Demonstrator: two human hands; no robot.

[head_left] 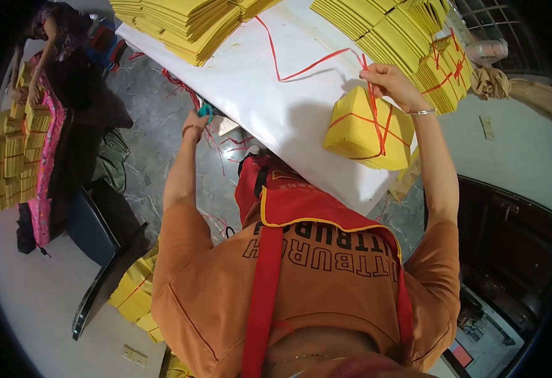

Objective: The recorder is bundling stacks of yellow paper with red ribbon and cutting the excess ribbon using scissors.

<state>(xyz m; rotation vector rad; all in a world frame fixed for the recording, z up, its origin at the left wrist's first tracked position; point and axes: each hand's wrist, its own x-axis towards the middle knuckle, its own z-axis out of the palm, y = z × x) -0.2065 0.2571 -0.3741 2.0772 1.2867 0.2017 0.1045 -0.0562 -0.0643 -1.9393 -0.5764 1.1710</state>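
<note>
Red string (377, 120) pinched in our right hand (386, 80) at one o'clock could slip off the yellow bundle (358, 129) while our left hand (197, 120), closed on teal scissors (207, 111), reaches away at nine o'clock.

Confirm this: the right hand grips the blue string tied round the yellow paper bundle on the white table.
Not quite. The head view shows the string is red, not blue. The right hand grips it above the yellow paper bundle on the white table.
</note>
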